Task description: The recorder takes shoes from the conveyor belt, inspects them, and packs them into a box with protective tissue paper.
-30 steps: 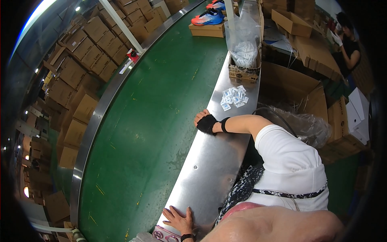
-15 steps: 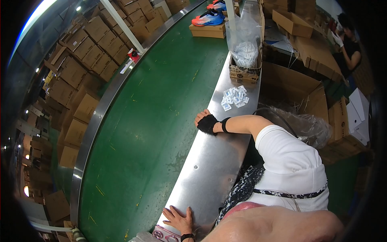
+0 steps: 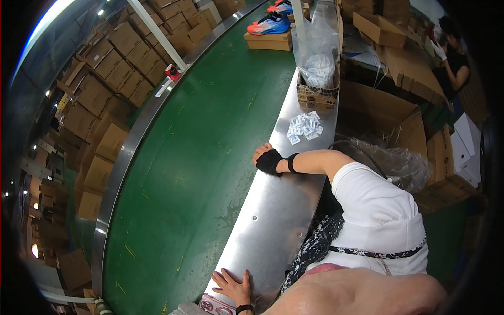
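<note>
My left hand (image 3: 232, 287) lies flat on the metal ledge (image 3: 262, 231) at the bottom, its fingers spread and a black band on the wrist. Beside it, at the lower edge, is a pink item with round rings (image 3: 215, 304), like the back of a phone. Farther up, my right hand (image 3: 266, 158), in a black fingerless glove, rests on the ledge where it meets the green conveyor belt (image 3: 194, 168). Its fingers are loosely bent with nothing visible in them. Just beyond it lies a loose pile of small white-and-blue sachets (image 3: 304, 126).
A cardboard box (image 3: 317, 94) with a clear bag of sachets stands on the ledge. Orange-and-blue sneakers (image 3: 269, 24) sit on a shoebox (image 3: 270, 40) at the belt's far end. Cartons (image 3: 107, 65) are stacked at left. Another person (image 3: 454, 58) is at upper right.
</note>
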A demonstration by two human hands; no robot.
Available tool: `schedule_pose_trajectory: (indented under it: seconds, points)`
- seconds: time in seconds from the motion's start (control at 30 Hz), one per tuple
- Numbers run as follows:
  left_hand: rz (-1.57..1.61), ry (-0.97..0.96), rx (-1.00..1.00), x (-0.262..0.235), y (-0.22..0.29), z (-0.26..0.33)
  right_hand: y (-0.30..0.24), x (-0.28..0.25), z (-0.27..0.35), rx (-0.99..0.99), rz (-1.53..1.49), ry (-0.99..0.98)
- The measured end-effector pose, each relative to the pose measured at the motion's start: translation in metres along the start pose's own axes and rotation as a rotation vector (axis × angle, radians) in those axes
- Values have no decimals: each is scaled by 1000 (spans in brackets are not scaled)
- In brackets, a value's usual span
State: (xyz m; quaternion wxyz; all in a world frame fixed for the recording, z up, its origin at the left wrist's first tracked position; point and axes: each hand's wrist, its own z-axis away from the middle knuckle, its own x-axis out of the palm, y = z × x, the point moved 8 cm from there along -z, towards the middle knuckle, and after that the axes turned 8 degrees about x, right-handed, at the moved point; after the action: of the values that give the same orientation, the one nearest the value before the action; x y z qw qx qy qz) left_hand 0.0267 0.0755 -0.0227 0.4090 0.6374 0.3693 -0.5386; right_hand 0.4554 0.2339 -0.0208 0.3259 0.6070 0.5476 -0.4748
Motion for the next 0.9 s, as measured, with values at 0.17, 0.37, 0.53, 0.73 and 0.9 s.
schedule_pose_trajectory:
  seconds: [0.17, 0.37, 0.53, 0.73, 0.9]
  points:
    - [16, -3, -7, -4, 1, -2, -1, -4, 0, -2, 5, -5]
    - [25, 53, -6, 5, -5, 4, -1, -2, 0, -6, 13, 15]
    - [25, 9, -22, 4, -3, 2, 2, -1, -1, 7, -23, 26]
    - [60, -3, -57, 5, -5, 3, 0, -5, -1, 2, -25, 34]
    - [63, -8, -64, 4, -5, 2, 0, -3, 1, -15, 3, 56]
